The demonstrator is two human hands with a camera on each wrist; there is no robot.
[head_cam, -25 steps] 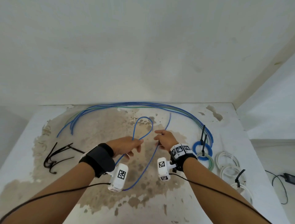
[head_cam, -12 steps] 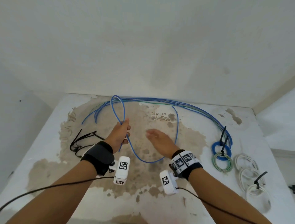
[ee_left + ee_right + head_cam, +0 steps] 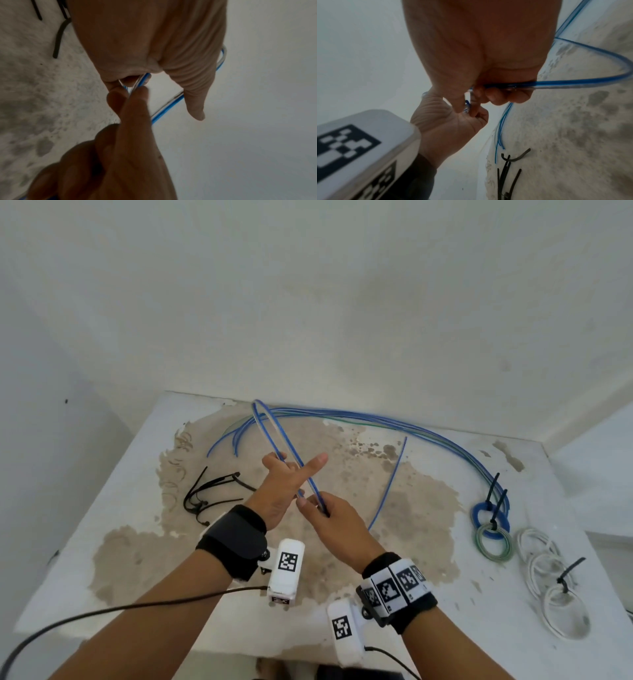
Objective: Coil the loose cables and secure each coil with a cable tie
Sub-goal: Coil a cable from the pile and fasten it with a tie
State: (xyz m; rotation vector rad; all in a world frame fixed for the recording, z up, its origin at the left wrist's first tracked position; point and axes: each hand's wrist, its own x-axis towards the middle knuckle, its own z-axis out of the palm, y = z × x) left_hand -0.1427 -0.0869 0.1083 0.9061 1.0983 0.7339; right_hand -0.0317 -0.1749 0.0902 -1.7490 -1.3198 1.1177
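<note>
A thin blue cable (image 3: 387,484) rises in a narrow loop from both hands over the stained white table (image 3: 462,628). My left hand (image 3: 294,465) holds the loop's strands in its curled fingers (image 3: 118,82), thumb stretched out to the right. Just below it my right hand (image 3: 317,506) pinches the same cable (image 3: 565,82) between thumb and fingers. The cable's free tail trails to the right onto the table. Several loose blue and green cables (image 3: 376,419) lie in an arc along the back edge. Black cable ties (image 3: 212,494) lie to the left.
At the right sit tied coils: a blue coil (image 3: 491,517), a green coil (image 3: 493,544) and white coils (image 3: 548,570) near the right edge. A white wall stands right behind the table. Black sensor leads run back from both wrists.
My right hand, open over the table half a second ago, has moved left and taken hold of the blue cable under my left hand. The loop now stands narrower.
</note>
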